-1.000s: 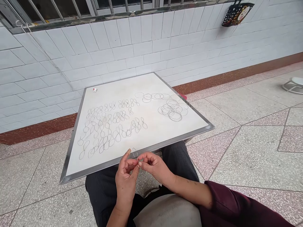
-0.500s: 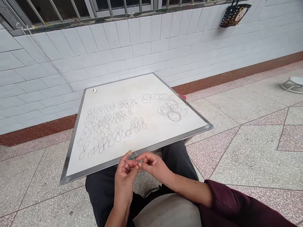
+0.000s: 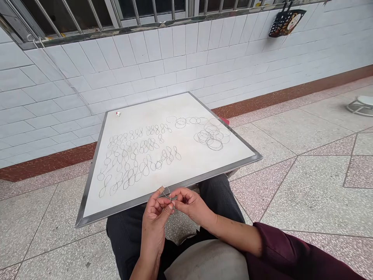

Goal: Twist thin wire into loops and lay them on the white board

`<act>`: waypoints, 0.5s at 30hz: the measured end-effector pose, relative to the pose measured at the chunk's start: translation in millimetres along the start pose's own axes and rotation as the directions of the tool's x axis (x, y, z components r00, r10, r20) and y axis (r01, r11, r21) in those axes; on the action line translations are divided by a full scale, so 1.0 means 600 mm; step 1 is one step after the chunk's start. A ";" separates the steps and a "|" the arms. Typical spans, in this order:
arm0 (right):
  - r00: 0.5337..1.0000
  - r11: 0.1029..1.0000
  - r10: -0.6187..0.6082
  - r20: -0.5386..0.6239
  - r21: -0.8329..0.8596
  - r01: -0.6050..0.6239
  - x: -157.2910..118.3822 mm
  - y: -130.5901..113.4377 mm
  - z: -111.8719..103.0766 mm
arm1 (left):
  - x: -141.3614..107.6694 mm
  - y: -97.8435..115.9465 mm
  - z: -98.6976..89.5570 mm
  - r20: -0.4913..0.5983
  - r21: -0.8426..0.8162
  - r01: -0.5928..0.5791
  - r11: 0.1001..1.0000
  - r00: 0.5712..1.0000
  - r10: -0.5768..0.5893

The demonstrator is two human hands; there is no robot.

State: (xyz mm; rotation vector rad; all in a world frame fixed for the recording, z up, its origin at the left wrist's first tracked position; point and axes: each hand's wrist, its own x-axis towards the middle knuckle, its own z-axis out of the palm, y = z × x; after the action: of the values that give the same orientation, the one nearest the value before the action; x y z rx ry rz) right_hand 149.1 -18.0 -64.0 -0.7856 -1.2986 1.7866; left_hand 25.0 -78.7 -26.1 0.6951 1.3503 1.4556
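Observation:
A thin wire loop (image 3: 167,188) is pinched between my two hands, just off the front edge of the white table (image 3: 186,171). My left hand (image 3: 155,216) grips it with thumb and fingers, the index finger raised along the loop. From the right, my right hand (image 3: 192,205) pinches the same wire, its fingertips beside those of the left. Rows of wires twisted into figure-eights (image 3: 147,167) lie on the left half of the table. Plain round wire loops (image 3: 215,144) overlap in a loose pile at the right.
A small white and red object (image 3: 118,114) sits near the table's back left corner. Behind stands a tiled wall (image 3: 151,70) with a hanging bag (image 3: 287,24). A stool (image 3: 361,105) is on the floor at the far right.
The wire between my fingertips has turned slightly, and a crossing shows there. My hands have barely moved; the whole view has shifted a little.

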 end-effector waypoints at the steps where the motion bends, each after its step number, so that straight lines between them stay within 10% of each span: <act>1: 1.000 1.000 -0.001 0.000 -0.006 0.001 0.000 -0.001 0.000 | -0.001 0.001 0.000 -0.002 0.011 0.002 1.000 1.000 -0.002; 15: 0.999 0.995 -0.032 -0.014 -0.100 0.030 -0.005 -0.002 0.002 | -0.004 0.008 0.009 -0.052 0.035 -0.001 0.999 0.999 0.003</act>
State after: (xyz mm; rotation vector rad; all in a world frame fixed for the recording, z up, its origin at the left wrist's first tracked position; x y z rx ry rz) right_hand 149.9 -21.2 -62.4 -0.8272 -1.3912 1.6991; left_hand 29.5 -78.2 -19.9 0.6853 1.4183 1.4633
